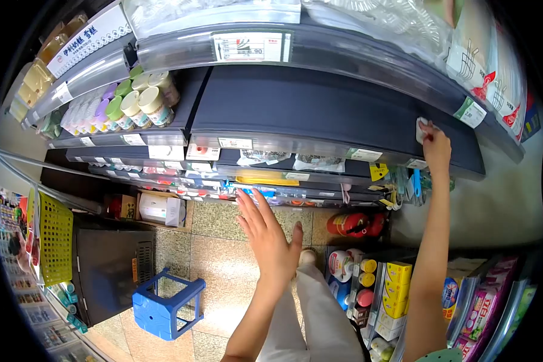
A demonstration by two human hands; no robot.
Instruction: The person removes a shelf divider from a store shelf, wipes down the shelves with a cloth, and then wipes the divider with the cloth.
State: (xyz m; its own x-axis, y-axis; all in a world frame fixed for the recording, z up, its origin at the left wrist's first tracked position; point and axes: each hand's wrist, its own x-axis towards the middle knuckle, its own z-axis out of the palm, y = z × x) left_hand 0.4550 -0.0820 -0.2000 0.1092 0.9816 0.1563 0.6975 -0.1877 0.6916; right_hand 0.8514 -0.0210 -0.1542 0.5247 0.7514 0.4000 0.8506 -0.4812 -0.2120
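My right hand [437, 146] reaches out to the right end of a dark shelf [320, 99]. Its fingers are closed on a small white cloth [420, 129], pressed against the shelf surface; it could also be a folded tissue, as little of it shows. My left hand [266, 238] hangs in the air below the shelf's front edge, fingers spread and holding nothing. Left of the bare shelf surface stand several jars [154, 102] with cream, green and purple lids. A price tag [236, 143] sits in the clear strip along the shelf front.
An upper shelf edge [344, 51] with plastic packs overhangs this one. On the tiled floor are a blue stool [163, 308], a dark cabinet [111, 265] and red fire extinguishers [347, 224]. Yellow boxes [396, 289] stand on racks at lower right. A yellow-green basket [55, 238] is at left.
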